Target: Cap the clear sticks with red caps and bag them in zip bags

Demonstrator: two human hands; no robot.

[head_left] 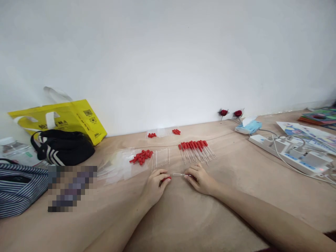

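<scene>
Between the fingertips of my left hand (155,185) is a small red rubber bulb (166,179). My right hand (200,179) pinches a clear thin tube (179,174), whose free end points left toward the bulb; the two are apart. Ahead of my left hand, a pile of red bulbs (141,157) lies on clear plastic bags (123,162). Just right of that pile, several clear tubes (161,157) lie side by side. Beyond my right hand several droppers with red bulbs (195,147) are laid in a row.
Farther back are two small red bulb clusters (152,135) on plastic. A yellow bag (89,122), black pouch (70,147) and striped cloth (23,189) are at left. On the right are a power strip (288,154) with cables, a blue tissue pack (248,126) and papers (309,134).
</scene>
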